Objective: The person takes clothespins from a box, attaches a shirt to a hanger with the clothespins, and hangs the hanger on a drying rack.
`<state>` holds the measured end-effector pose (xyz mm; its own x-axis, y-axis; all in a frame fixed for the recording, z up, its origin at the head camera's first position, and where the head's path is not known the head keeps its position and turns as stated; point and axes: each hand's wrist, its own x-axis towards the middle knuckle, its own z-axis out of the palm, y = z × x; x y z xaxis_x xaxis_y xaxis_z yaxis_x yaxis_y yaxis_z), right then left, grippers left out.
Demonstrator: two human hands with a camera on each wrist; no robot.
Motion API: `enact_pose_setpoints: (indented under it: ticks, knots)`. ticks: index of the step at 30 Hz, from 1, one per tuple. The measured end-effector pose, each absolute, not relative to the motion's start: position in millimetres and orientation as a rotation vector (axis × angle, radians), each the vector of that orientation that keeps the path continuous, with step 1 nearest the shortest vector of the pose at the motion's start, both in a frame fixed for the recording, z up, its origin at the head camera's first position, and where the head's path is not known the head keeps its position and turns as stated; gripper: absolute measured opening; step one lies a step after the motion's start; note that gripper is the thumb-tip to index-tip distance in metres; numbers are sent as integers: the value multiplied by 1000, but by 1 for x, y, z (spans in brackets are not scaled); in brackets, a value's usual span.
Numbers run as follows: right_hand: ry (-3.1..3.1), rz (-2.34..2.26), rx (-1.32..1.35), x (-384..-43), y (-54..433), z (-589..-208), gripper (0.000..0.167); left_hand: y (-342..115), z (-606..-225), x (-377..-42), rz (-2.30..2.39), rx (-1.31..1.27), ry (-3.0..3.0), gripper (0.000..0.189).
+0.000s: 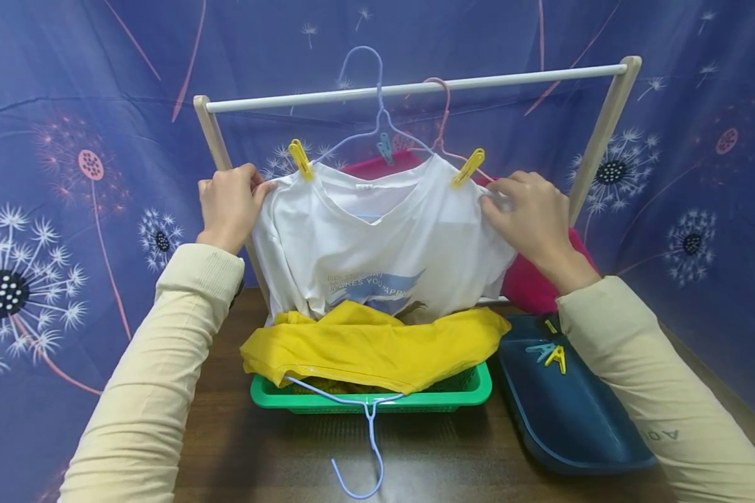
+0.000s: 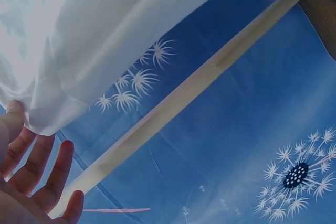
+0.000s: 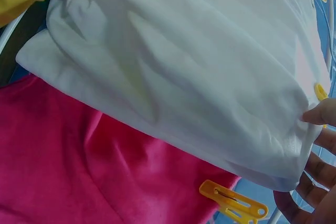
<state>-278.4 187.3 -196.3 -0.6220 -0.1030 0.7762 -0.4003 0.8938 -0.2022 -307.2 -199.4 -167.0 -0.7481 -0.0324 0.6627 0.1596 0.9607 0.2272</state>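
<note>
A white T-shirt (image 1: 403, 244) with a printed front hangs on a light blue hanger (image 1: 380, 115), whose hook is at the rack's rod. Yellow clothespins clip its shoulders, one on the left (image 1: 300, 159) and one on the right (image 1: 468, 168). My left hand (image 1: 229, 209) pinches the shirt's left shoulder edge between thumb and fingers, outside the clothespin. On the other side my right hand (image 1: 531, 220) pinches the right sleeve. The right wrist view shows thumb and fingertips at the white cloth (image 3: 210, 87). The shirt's lower part is hidden behind a yellow garment (image 1: 377, 346).
Behind the shirt, a magenta garment (image 1: 531, 283) hangs from a pink hanger (image 1: 443, 115) on the rack's white rod (image 1: 541, 75). The yellow garment lies over a green basket (image 1: 371, 402), another blue hanger (image 1: 372, 426) protruding from it. At right, a dark blue tray (image 1: 579, 419) holds several clothespins.
</note>
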Motion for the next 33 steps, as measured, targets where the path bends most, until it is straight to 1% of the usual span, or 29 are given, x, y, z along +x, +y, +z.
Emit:
enact_pose_setpoints:
  ticks: [7, 14, 23, 33]
  knots:
    - [-2217, 464, 350, -278, 189, -197, 30, -192, -162, -313, -329, -19, -2440, 31]
    - [-2213, 472, 348, -276, 191, -202, 30, -188, -166, -317, -329, 15, -2457, 31]
    - [-2240, 464, 373, -274, 192, -213, 29, -186, -188, -327, -386, 50, -2470, 30]
    - [-2271, 463, 394, -275, 195, -223, 29, -182, -208, -333, -362, -9, -2588, 29]
